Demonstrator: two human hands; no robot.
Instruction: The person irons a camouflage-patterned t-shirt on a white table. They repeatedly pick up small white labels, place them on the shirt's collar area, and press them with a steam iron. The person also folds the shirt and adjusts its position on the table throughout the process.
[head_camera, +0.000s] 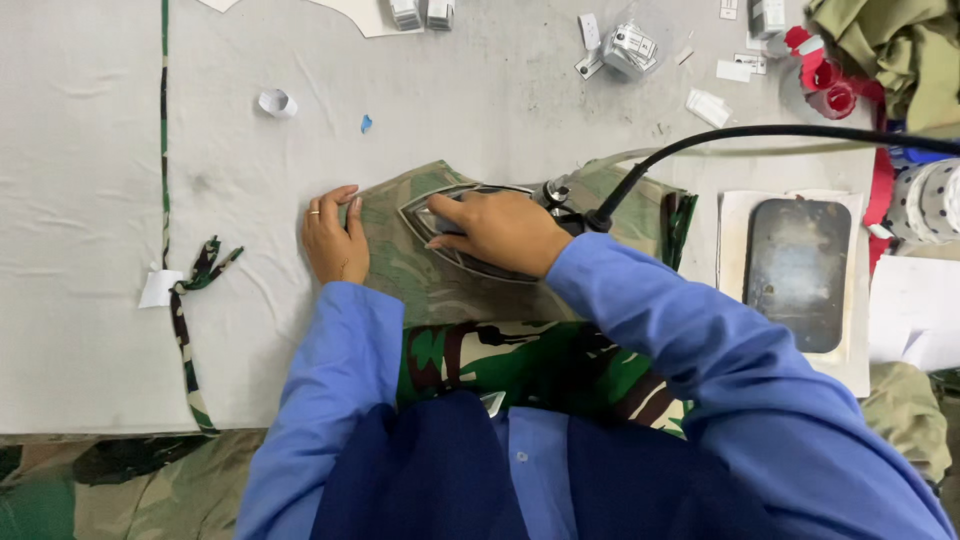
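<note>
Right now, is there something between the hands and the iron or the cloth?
Nothing visible. The right hand already grips the iron, which sits on the camouflage cloth. The left hand lies flat on the cloth's left edge, beside the iron.

right hand (497, 228) gripped iron (450, 232) on camouflage fabric (420, 285) | left hand (335, 240) lay flat, pinning fabric edge | grey surface (90, 250) underneath | black cord (760, 135) ran right

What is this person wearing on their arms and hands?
Both arms are covered to the wrist by long, loose sleeves of plain light blue cloth, worn under a darker navy garment at the chest. The hands are bare, with no gloves. The left hand has a thin ring on one finger; the right hand shows no jewellery.
</note>
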